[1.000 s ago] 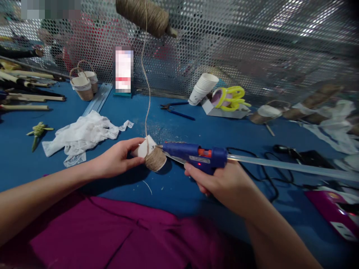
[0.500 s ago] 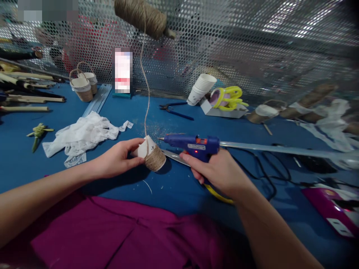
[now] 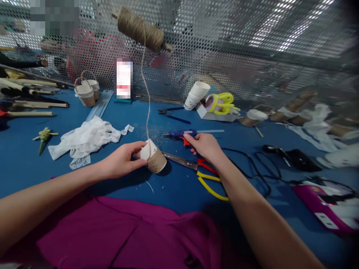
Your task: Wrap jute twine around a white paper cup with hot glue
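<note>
My left hand [image 3: 120, 162] is closed round a small paper cup [image 3: 150, 157] lying on its side, its lower part wound with jute twine. A twine strand [image 3: 146, 101] runs from the cup up to a twine spool [image 3: 140, 29] hung on the mesh wall. My right hand [image 3: 204, 146] rests farther back on the blue table [image 3: 179, 186], fingers curled over the handle of a blue glue gun [image 3: 179, 134] that lies flat with a clear glue stick at its rear. Scissors [image 3: 196, 168] with red and yellow handles lie between my hands.
White lace fabric [image 3: 85, 138] lies at the left, with bamboo sticks [image 3: 30, 104] and small twine baskets [image 3: 85, 93] behind. Stacked paper cups [image 3: 196, 95], pliers [image 3: 171, 114] and a yellow tool [image 3: 221, 104] sit at the back. Black cables [image 3: 260, 168] and a purple box [image 3: 325, 205] lie at the right.
My right hand carried the glue gun away from the cup, back and down onto the table. The left hand kept the cup still.
</note>
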The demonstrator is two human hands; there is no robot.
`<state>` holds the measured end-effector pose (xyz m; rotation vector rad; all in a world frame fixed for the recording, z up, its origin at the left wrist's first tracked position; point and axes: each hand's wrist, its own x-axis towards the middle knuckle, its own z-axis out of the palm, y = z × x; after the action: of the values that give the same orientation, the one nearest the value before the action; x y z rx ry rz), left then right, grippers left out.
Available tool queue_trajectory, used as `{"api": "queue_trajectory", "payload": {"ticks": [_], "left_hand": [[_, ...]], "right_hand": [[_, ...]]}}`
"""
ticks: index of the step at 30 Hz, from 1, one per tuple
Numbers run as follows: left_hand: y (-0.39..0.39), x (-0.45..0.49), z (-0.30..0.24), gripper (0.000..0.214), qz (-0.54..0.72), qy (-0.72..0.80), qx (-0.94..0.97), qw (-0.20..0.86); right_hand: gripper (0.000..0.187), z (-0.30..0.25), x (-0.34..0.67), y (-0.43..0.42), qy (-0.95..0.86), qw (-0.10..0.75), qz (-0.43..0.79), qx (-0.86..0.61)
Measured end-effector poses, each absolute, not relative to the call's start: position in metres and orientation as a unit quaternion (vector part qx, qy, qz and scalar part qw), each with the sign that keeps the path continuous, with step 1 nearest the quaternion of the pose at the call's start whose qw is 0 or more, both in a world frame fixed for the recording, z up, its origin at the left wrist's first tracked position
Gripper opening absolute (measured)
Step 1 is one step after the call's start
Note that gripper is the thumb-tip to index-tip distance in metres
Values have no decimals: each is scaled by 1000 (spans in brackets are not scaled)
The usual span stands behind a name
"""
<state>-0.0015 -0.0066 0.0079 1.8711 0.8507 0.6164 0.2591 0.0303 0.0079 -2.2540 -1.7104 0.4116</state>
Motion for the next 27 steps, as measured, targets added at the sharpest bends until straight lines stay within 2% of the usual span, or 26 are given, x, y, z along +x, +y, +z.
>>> {"api": "queue_trajectory", "payload": {"ticks": [4, 7, 10, 12, 15, 18, 22, 27], "left_hand": [[-9, -2, 9, 33, 250, 349, 772, 468], [-12, -2, 9, 37, 241, 359, 781, 450], [-17, -1, 10, 36, 227, 355, 801, 425], [-19, -1, 11, 30, 218, 337, 821, 407], [-19, -1, 12, 27, 216, 329, 830, 396], [-17, -2, 12, 29, 226, 325, 814, 425], [-12, -1, 12, 30, 233, 337, 781, 471], [-11, -1, 13, 29, 228, 344, 766, 494]], "right_hand": [[32, 10, 253, 28, -617, 157, 68, -768], [28, 22, 233, 18, -683, 186, 78, -702], [34, 33, 206, 5, -758, 201, 190, -591], [34, 35, 191, -1, -756, 256, 356, -487], [22, 33, 181, -7, -696, 314, 486, -425], [14, 33, 185, -13, -686, 362, 468, -424], [16, 35, 196, -22, -684, 385, 406, -468], [17, 31, 200, -27, -660, 393, 394, -504]]}}
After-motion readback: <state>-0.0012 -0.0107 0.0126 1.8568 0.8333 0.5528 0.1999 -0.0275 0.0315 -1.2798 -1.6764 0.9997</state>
